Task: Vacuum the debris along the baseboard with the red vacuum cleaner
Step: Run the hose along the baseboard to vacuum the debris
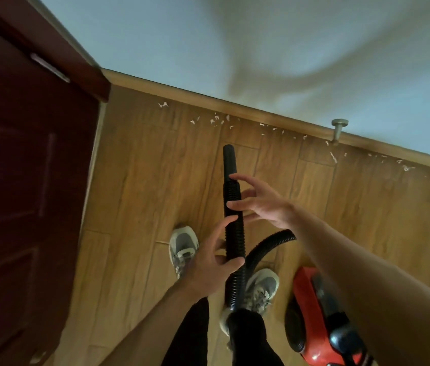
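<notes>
Currently itemised, looking down past our own arms.

1. Hose: black, ribbed, raised in front of us, with its smooth nozzle aimed at the wall and stopping short of the litter.
2. Left hand: thumb and fingers wrapped loosely round the hose, low down.
3. Right hand: fingers spread wide and holding nothing, tips at the hose's upper ribs (touching or just off, we cannot tell).
4. Red vacuum cleaner: on the floor just beside our right shoe.
5. Debris: pale flecks strung along the baseboard, from near the door rightward past the doorstop.

Handling: we judge the right hand should close near the nozzle to steer while the left feeds slack. The tip should go low and run parallel to the baseboard.

Clearances: the door bounds the left end. The doorstop juts out partway along, so we work round it. Open boards lie between our shoes and the wall.
</notes>
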`<control>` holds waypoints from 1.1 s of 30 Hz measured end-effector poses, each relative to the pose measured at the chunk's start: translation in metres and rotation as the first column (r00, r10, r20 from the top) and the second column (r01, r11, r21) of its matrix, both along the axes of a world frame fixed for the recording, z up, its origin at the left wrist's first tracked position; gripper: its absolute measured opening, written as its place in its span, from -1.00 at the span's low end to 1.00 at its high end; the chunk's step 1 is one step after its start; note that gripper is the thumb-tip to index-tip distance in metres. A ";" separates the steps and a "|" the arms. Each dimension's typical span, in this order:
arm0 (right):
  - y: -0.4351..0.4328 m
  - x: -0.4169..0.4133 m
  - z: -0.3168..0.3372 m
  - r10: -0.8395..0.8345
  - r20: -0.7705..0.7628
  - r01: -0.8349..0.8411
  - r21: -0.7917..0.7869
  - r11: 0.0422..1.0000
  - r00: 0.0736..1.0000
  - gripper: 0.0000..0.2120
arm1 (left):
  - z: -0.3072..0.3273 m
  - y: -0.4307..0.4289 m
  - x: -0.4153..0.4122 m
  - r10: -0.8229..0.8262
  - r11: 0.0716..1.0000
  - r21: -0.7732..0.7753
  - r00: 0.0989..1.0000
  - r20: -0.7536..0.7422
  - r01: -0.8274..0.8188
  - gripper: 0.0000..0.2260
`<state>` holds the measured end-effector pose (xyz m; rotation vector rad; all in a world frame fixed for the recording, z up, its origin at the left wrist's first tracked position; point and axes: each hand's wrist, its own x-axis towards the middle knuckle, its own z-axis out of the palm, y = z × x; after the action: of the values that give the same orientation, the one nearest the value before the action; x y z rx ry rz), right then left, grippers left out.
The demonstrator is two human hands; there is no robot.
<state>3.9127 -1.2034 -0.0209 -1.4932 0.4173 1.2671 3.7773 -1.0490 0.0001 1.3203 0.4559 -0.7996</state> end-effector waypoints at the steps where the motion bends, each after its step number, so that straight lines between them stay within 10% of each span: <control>1: 0.011 0.006 -0.002 0.017 0.007 -0.017 -0.008 1.000 1.000 -0.38 | -0.002 0.008 0.004 0.015 1.000 0.027 1.000 0.017 -0.016 -0.31; 33: 0.174 0.137 -0.126 0.335 0.030 -0.333 -0.060 0.941 0.942 -0.36 | -0.105 0.112 0.114 0.318 0.948 0.071 0.937 -0.145 -0.311 -0.43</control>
<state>4.0499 -1.0290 -0.1466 -1.6821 0.1745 1.4967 3.8916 -0.9365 -0.1047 1.1932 0.7936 -0.6265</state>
